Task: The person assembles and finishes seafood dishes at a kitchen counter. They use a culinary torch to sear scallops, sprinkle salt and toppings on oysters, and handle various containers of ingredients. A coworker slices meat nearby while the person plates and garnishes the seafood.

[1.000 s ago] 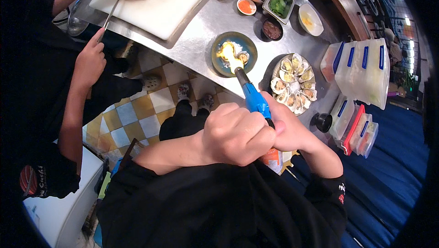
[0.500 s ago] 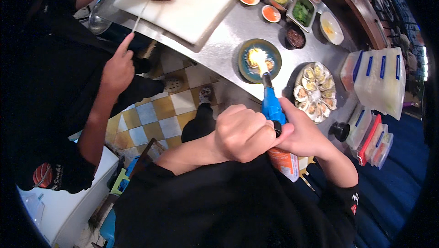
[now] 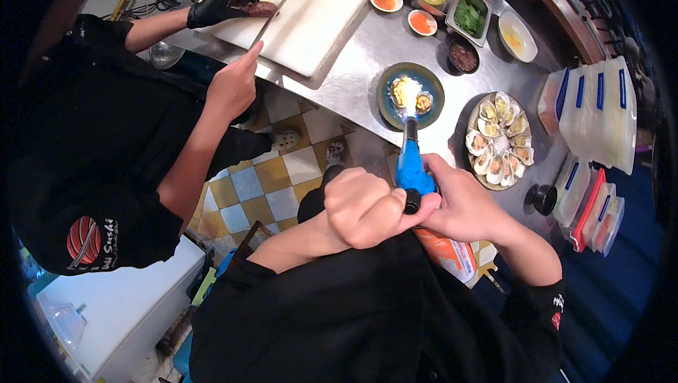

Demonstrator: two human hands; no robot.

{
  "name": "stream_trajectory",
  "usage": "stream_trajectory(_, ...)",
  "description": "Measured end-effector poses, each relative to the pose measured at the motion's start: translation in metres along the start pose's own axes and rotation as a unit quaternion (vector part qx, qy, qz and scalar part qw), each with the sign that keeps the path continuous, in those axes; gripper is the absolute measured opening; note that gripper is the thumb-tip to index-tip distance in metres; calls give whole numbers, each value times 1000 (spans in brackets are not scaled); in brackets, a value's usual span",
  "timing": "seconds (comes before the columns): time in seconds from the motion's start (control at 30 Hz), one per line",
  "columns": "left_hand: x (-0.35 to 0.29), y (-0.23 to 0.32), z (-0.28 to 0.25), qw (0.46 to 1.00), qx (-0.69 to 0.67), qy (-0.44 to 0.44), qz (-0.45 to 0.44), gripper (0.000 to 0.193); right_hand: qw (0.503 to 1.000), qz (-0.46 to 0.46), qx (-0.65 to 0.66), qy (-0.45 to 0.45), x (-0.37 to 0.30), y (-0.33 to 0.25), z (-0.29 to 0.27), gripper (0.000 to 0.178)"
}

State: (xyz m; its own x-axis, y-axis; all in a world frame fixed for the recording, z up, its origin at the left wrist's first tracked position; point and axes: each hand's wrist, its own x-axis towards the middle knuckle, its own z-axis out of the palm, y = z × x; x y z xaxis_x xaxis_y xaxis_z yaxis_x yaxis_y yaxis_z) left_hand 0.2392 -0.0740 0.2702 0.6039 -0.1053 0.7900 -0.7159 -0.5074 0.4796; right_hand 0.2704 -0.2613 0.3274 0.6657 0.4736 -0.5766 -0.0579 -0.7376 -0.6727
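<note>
A metal tub holds green leaves; a teal plate, two shells; the blue torch, black-knobbed, points at the plate, flame lit; the right hand wraps it; the left hand curls against it — what it pinches, I cannot tell.
</note>
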Motion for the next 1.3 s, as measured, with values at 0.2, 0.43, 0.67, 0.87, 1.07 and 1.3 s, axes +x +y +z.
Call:
stream_trajectory(0.2,1,0,-2,1000,10,16,-5,40,999,-33,2,20,2,-2,3,52)
stream_trajectory(0.43,-3,-1,-4,1000,21,-2,-11,43,999,-29,-8,13,3,-8,-2,50)
stream_trajectory(0.67,0,-4,-5,999,29,-3,-14,44,999,-29,-13,10,9,-9,-4,51)
stream_trajectory(0.87,-2,-4,-4,1000,24,1,-13,44,999,-31,-13,0,11,-7,-3,52)
stream_trajectory(1.07,0,-5,-5,1000,27,-7,-12,44,999,-34,-8,5,11,-7,-4,51)
stream_trajectory(1.3,-1,-2,-4,1000,10,-17,-13,44,999,-33,10,1,7,-4,-2,51)
